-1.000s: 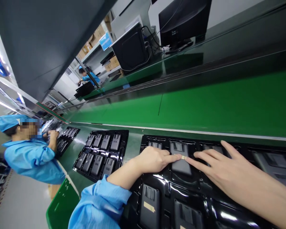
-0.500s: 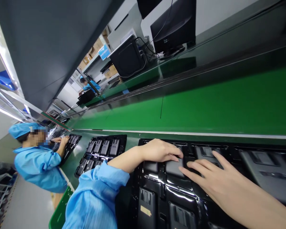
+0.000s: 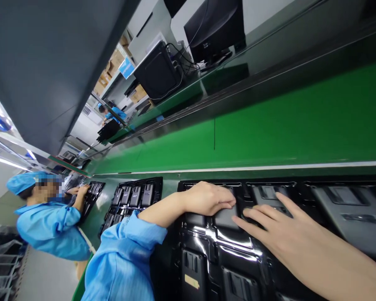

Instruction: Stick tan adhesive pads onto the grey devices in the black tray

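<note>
A glossy black moulded tray (image 3: 213,240) lies in front of me with dark grey rectangular parts in its pockets. My left hand (image 3: 207,198) rests palm down on the top of one grey part (image 3: 226,218) in the far row. My right hand (image 3: 278,232) lies flat beside it, fingers spread, fingertips touching the same part's right edge. Neither hand grips anything. More grey parts (image 3: 271,192) sit in the pockets to the right, and others (image 3: 191,271) in the near row, one with a small yellow label.
A second black tray (image 3: 133,198) with several grey parts lies to the left. Beyond the trays runs a green conveyor belt (image 3: 269,133). A person in blue (image 3: 50,225) works at another tray on the left. A monitor (image 3: 214,29) and black box (image 3: 156,73) stand behind.
My left hand slid forward over the top of the grey part, covering the small yellow label seen between my fingertips. The view shifted slightly to the right.
</note>
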`<state>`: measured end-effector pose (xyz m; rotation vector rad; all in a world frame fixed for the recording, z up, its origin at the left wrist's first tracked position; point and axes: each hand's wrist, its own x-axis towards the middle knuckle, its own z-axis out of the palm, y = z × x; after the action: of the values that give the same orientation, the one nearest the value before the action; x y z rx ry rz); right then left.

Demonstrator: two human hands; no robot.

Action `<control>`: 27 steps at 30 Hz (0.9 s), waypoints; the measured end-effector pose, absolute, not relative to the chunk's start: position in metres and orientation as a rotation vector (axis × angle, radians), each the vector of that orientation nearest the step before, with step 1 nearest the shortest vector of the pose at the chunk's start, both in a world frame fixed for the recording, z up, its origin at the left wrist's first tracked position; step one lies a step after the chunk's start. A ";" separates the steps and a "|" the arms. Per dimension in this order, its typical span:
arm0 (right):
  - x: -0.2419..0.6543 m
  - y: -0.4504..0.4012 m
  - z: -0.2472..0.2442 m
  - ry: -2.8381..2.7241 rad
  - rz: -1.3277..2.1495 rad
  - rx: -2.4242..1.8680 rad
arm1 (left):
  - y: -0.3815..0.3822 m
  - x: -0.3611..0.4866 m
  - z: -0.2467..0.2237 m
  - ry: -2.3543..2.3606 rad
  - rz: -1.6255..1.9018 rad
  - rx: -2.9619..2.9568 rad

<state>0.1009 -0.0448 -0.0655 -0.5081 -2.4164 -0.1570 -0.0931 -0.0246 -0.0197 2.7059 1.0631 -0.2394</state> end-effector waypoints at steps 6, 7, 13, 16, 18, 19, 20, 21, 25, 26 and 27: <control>0.106 -0.047 -0.066 -2.440 -0.183 -0.524 | -0.029 -0.101 -0.023 1.134 -0.196 2.717; 0.107 -0.047 -0.066 -2.442 -0.178 -0.521 | -0.030 -0.102 -0.024 1.123 -0.175 2.724; 0.105 -0.046 -0.068 -2.413 -0.143 -0.508 | -0.039 -0.113 -0.028 0.998 -0.104 2.967; 0.104 -0.045 -0.069 -2.372 -0.166 -0.509 | -0.044 -0.120 -0.032 0.955 -0.105 3.092; 0.104 -0.045 -0.070 -2.360 -0.179 -0.512 | -0.046 -0.122 -0.035 0.955 -0.156 3.130; 0.104 -0.045 -0.070 -2.358 -0.179 -0.511 | -0.046 -0.123 -0.035 0.961 -0.200 3.137; 0.104 -0.045 -0.070 -2.360 -0.170 -0.509 | -0.046 -0.122 -0.035 0.969 -0.250 3.137; 0.104 -0.046 -0.070 -2.358 -0.161 -0.508 | -0.046 -0.121 -0.034 0.973 -0.303 3.132; 0.104 -0.045 -0.071 -2.372 -0.153 -0.519 | -0.044 -0.117 -0.028 0.940 -0.457 3.108; 0.104 -0.045 -0.072 -2.378 -0.160 -0.524 | -0.043 -0.116 -0.028 0.926 -0.465 3.107; 0.104 -0.045 -0.072 -2.384 -0.166 -0.532 | -0.043 -0.116 -0.027 0.917 -0.461 3.108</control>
<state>0.1038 -0.0452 -0.0717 -0.5323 -2.3842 -0.1660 -0.1157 -0.0433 -0.0273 3.1085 0.9170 -0.4613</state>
